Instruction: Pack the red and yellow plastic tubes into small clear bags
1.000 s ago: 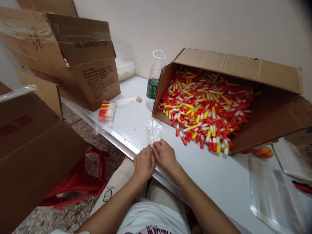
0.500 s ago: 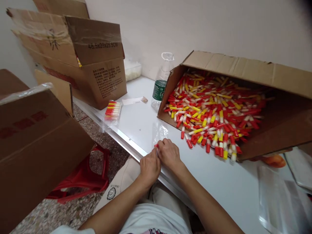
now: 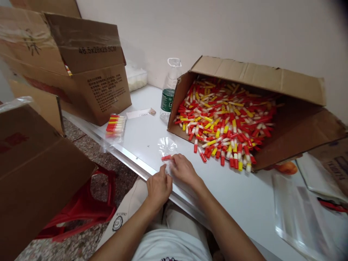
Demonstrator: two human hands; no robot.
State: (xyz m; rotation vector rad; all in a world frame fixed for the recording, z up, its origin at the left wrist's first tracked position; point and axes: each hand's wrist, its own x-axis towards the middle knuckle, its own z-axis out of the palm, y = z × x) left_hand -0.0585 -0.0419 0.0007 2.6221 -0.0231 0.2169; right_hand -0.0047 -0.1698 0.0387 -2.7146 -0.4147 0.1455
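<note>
A small clear plastic bag (image 3: 167, 144) lies at the front of the white table, with a red tube-like piece (image 3: 166, 158) in or on it. My left hand (image 3: 160, 185) pinches the bag's near end by the table edge. Just right of it, my right hand (image 3: 183, 169) has its fingers closed on the bag beside the red piece. To the left lies a filled clear packet (image 3: 115, 126) of red, yellow and white pieces in a row. On the right, a tipped cardboard box (image 3: 288, 145) spills many loose capsule-like pieces (image 3: 217, 127) onto the table.
Behind the bag stands a clear plastic bottle (image 3: 166, 105) with a green label. A tall carton (image 3: 108, 83) is at the back left, another carton (image 3: 40, 174) nearer. A red plastic stool (image 3: 81, 206) is below. Flat clear bags (image 3: 296, 214) lie at the right.
The view has swung slightly right. My hands have drawn a little apart, and the red piece, mostly covered before, now shows fully at the bag.
</note>
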